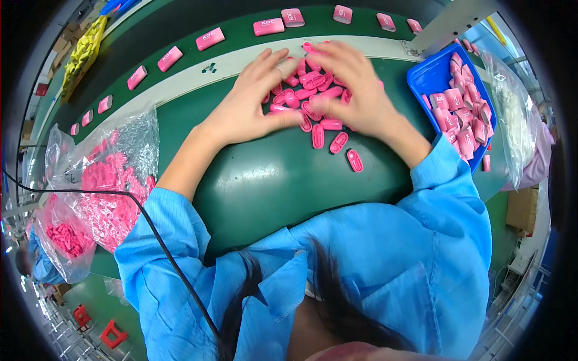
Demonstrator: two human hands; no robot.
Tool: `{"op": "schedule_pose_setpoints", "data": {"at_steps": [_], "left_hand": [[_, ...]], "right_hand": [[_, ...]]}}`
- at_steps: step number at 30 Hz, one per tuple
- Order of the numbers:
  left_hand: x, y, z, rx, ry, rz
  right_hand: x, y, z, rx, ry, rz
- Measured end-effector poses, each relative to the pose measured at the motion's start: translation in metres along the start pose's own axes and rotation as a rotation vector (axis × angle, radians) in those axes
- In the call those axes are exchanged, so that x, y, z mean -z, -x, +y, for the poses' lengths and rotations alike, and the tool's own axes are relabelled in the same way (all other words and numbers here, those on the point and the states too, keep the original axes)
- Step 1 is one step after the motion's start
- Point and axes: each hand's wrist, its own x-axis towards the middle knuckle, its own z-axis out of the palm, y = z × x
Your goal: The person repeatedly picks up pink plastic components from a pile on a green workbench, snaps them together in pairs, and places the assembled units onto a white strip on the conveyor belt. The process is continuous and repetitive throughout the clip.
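Note:
A heap of small pink oval plastic parts (308, 94) lies on the green table, and both hands curve around it. My left hand (248, 102) borders the heap's left side, fingers apart, its thumb reaching to the near edge of the parts. From the right, my right hand (355, 90) arches over the far and right side with its fingers spread. Neither hand visibly grips a part, though some parts are hidden under the fingers. A few loose ones, such as a pink oval part (355, 160), lie nearer to me with their hollow side up.
Pink-and-white flat cases (210, 39) sit spaced along the green belt beyond a pale rail (135, 102). At right, a blue bin (419, 90) holds many similar cases beside a metal post (451, 27). Clear bags (111, 192) of pink parts lie left; a black cable (78, 191) crosses there.

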Motion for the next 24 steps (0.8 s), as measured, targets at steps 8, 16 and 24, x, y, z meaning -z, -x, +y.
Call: {"op": "schedule_pose_setpoints", "data": {"at_steps": [8,16,24], "left_hand": [[0.009,-0.063,-0.018,0.342,0.012,0.261],[-0.020,-0.103,-0.006,0.345,-0.364,0.106],[0.003,-0.075,-0.018,0.498,0.154,0.267]], "right_hand": [[-0.065,-0.119,0.132,-0.067,0.316,0.377],[-0.053,-0.119,0.102,-0.334,-0.020,0.042],[-0.039,-0.086,0.093,-0.464,-0.715,0.206]]}}
